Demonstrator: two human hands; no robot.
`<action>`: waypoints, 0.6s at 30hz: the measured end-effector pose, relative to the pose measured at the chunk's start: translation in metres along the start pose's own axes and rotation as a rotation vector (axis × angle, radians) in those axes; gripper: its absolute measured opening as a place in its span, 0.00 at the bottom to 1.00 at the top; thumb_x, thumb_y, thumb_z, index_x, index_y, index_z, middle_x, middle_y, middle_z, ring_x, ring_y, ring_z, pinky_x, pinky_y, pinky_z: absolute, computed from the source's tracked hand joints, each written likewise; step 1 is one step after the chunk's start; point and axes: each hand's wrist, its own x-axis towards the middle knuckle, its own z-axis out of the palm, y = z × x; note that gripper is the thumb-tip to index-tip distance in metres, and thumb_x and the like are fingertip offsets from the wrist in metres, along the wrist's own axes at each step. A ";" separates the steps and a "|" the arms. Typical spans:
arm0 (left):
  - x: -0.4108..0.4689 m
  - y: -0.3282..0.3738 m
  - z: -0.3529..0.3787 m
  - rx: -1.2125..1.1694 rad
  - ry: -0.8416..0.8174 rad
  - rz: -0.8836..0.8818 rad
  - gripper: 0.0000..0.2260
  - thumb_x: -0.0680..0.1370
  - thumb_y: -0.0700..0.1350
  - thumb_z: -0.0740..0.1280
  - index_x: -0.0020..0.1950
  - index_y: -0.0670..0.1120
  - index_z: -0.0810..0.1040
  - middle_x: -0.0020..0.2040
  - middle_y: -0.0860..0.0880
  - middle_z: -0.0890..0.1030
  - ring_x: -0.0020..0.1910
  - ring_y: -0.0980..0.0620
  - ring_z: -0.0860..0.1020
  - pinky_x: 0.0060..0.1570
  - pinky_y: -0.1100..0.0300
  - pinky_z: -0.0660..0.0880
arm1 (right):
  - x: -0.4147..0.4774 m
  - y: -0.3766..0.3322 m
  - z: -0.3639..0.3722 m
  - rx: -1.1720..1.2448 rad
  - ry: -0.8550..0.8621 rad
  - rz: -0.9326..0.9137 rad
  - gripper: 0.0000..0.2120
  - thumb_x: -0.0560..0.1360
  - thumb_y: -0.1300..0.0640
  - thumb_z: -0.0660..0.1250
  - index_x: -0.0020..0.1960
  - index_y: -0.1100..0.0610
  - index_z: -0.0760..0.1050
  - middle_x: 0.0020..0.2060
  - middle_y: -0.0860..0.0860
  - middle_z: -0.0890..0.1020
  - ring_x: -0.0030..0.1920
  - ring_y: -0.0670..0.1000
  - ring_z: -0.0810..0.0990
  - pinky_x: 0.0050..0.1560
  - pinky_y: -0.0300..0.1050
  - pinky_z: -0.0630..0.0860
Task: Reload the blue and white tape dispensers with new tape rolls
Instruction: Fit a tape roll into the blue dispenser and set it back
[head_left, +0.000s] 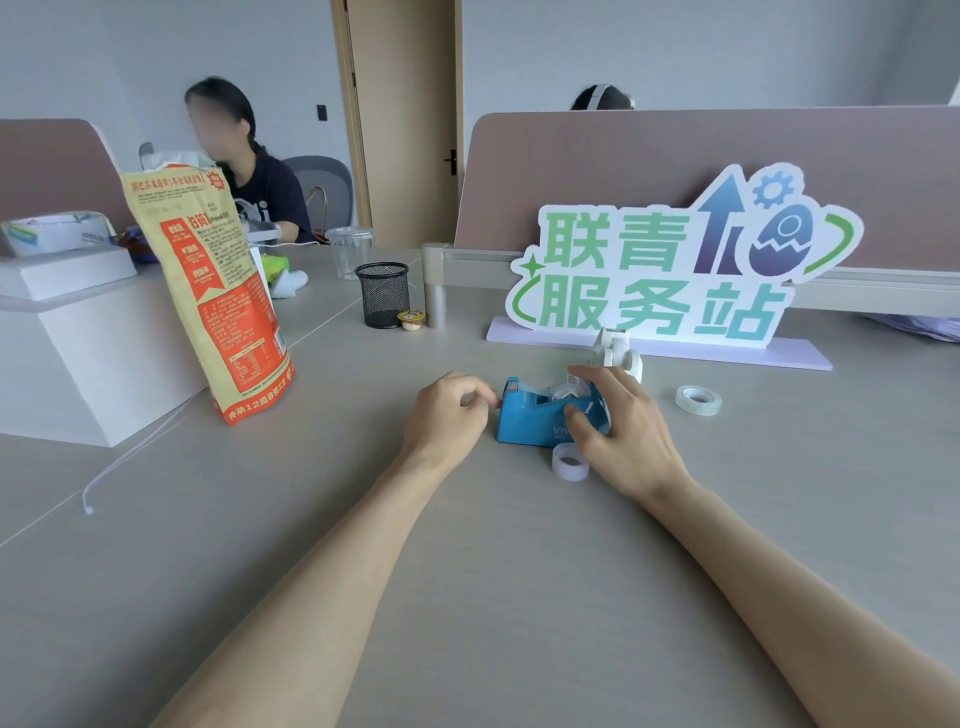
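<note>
Head view, desk (467, 597): pale grey top carrying everything below.
Sign (675, 270): stands upright at the back, behind the dispensers.
Right hand (623, 436): fingers spread, gripping the blue dispenser's rear, thumb on its near side.
Left hand (447, 410): fingers curled together, tips pinched at the blue dispenser's cutter end; whether tape is held cannot be told.
Blue dispenser (535, 415): between the hands, a roll seated inside.
White dispenser (615, 353): just behind the blue one.
Spare tape roll (698, 400): flat, right of the hands.
Empty core (570, 461): beside the right thumb.

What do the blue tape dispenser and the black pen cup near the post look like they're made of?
The blue tape dispenser looks like moulded plastic with a smooth, slightly glossy finish: even colour and rounded edges. The black pen cup appears to be metal wire mesh in a matt finish; the desk shows through its fine grid, though coated plastic cannot be ruled out.
</note>
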 end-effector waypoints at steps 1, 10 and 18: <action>0.000 -0.001 0.000 0.007 -0.004 -0.025 0.15 0.73 0.36 0.58 0.38 0.50 0.82 0.52 0.55 0.82 0.46 0.53 0.78 0.40 0.60 0.71 | 0.000 -0.001 0.000 0.009 -0.003 0.001 0.24 0.70 0.52 0.60 0.66 0.54 0.72 0.55 0.47 0.76 0.57 0.51 0.74 0.50 0.40 0.67; -0.008 0.003 -0.014 0.239 -0.192 0.089 0.10 0.74 0.58 0.67 0.50 0.55 0.76 0.34 0.61 0.71 0.35 0.62 0.71 0.34 0.65 0.63 | 0.005 0.007 -0.005 0.451 -0.075 0.285 0.26 0.72 0.65 0.63 0.68 0.51 0.69 0.60 0.49 0.77 0.59 0.51 0.77 0.46 0.32 0.75; -0.001 -0.008 -0.005 0.297 -0.054 0.099 0.14 0.74 0.56 0.69 0.45 0.49 0.68 0.35 0.55 0.73 0.36 0.53 0.73 0.35 0.57 0.66 | 0.007 0.009 -0.010 0.565 -0.133 0.368 0.26 0.63 0.61 0.63 0.62 0.51 0.74 0.57 0.57 0.78 0.50 0.49 0.79 0.47 0.39 0.78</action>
